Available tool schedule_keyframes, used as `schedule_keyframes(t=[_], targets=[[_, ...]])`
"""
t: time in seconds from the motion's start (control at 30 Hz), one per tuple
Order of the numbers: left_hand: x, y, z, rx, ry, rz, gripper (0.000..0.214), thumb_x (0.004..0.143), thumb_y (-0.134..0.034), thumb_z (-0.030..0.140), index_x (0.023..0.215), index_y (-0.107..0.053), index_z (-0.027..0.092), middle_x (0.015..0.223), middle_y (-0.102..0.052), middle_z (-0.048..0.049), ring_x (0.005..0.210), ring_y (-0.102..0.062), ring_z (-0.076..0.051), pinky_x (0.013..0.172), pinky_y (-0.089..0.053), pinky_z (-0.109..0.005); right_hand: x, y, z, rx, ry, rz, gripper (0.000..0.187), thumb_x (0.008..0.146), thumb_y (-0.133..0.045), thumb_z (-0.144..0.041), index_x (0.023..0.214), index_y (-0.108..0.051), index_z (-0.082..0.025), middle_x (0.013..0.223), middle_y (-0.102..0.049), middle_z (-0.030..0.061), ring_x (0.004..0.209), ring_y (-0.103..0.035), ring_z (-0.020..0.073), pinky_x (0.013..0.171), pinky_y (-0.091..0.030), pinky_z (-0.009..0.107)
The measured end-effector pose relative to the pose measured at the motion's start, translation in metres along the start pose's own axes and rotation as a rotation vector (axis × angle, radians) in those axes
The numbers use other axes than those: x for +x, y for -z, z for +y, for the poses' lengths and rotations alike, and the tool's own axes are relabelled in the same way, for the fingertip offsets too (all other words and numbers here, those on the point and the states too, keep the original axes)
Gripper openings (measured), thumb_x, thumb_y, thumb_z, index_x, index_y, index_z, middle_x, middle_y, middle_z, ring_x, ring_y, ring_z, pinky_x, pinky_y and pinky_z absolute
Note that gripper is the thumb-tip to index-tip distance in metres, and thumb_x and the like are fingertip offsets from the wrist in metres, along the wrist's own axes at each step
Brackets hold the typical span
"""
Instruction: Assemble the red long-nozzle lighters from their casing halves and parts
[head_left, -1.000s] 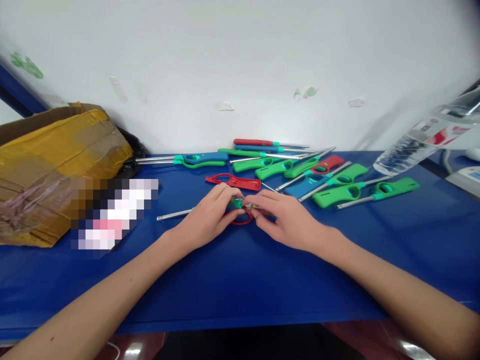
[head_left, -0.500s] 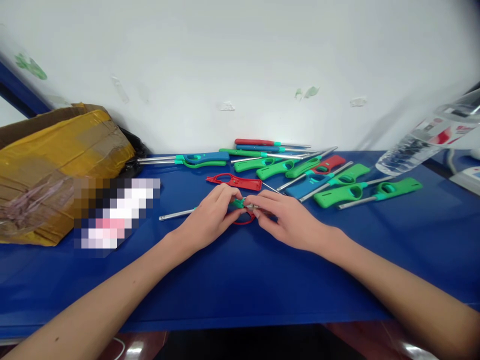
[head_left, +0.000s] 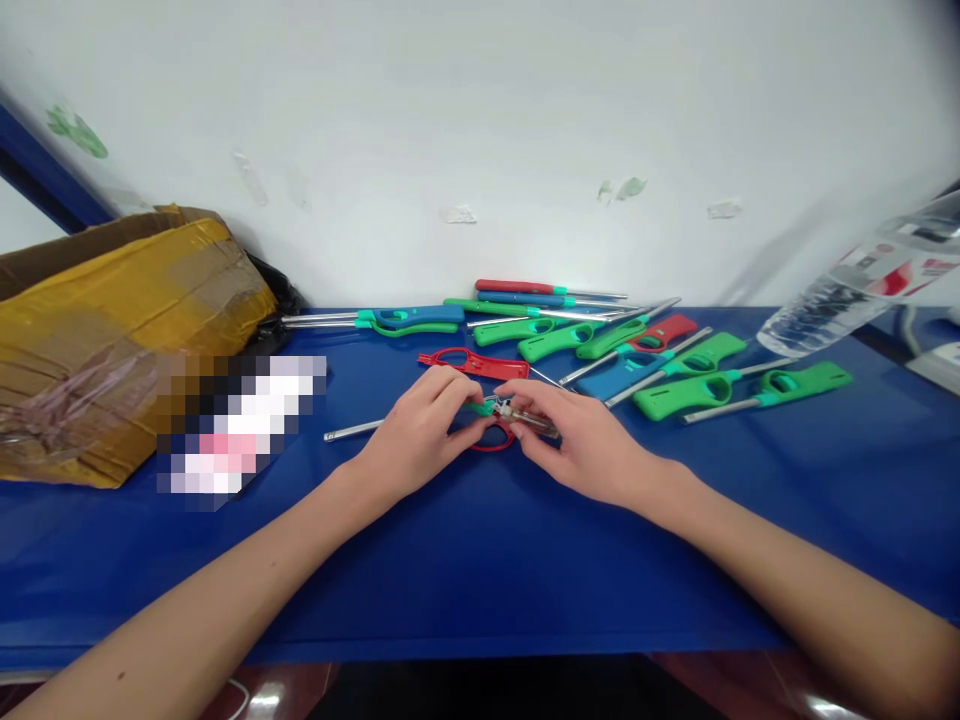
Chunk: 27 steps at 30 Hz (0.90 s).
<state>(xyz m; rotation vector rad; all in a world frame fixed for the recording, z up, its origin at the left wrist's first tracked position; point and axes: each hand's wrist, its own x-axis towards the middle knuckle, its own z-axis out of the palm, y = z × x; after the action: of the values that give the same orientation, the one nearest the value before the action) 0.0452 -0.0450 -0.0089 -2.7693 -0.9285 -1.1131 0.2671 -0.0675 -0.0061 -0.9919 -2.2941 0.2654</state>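
My left hand (head_left: 424, 425) is closed in a pinch on a small teal plastic piece (head_left: 484, 408) of a gas lighter. A silver lighter tube (head_left: 352, 430) sticks out to the left from under this hand. Facing it, my right hand (head_left: 581, 430) grips a narrow, see-through lighter fuel tank (head_left: 534, 424), whose metal end meets the teal piece between my fingertips. Below the fingertips shows the red loop of a lighter handle (head_left: 491, 447), its remainder covered by my hands. Just beyond lies a loose red handle half (head_left: 495, 368), inner side up.
Several assembled green, blue and red lighters (head_left: 679, 398) lie along the back and right. A taped cardboard box (head_left: 127, 350) and a pixelated item (head_left: 247, 425) are at left. A water bottle (head_left: 840, 290) leans at right by the white wall (head_left: 525, 120).
My right fingers have shifted slightly on the fuel tank, so more of it shows. The whole view has moved a little; the other lighters lie as before.
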Motion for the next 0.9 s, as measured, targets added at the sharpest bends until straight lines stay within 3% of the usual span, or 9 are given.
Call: schedule_keyframes(t=[0.4,0.73,0.9], targets=[[-0.0006,-0.0013,0.0000,0.037,-0.045,0.036,0.009,0.090,-0.059,0.015,0.095,-0.052,0.017,0.090,-0.060,-0.0054,0.084,-0.055,-0.017,0.076,-0.049,-0.028,0.0024,0.0007,-0.0018,-0.007,0.068,0.008,0.036,0.090,-0.052,-0.012,0.125,-0.054,-0.020,0.109,-0.069,0.0069,0.090,-0.068,0.0184,0.078,-0.056,0.032],[0.0043,0.0014,0.0020,0.103,-0.092,-0.002,0.007,0.093,-0.056,0.016,0.098,-0.052,0.015,0.094,-0.059,-0.0091,0.091,-0.053,-0.021,0.083,-0.051,-0.035,0.0015,0.0004,-0.0013,-0.008,0.069,0.017,0.038,0.089,-0.052,-0.011,0.126,-0.054,-0.020,0.106,-0.069,0.0063,0.087,-0.067,0.0180,0.076,-0.056,0.031],[0.0009,-0.0008,-0.0020,0.093,-0.076,0.065,0.011,0.091,-0.062,0.019,0.096,-0.053,0.017,0.089,-0.061,-0.0062,0.087,-0.056,-0.020,0.079,-0.051,-0.033,0.0018,-0.0004,-0.0011,0.001,0.074,0.024,0.036,0.089,-0.051,-0.011,0.123,-0.057,-0.019,0.104,-0.069,0.0066,0.085,-0.066,0.0176,0.075,-0.055,0.030]])
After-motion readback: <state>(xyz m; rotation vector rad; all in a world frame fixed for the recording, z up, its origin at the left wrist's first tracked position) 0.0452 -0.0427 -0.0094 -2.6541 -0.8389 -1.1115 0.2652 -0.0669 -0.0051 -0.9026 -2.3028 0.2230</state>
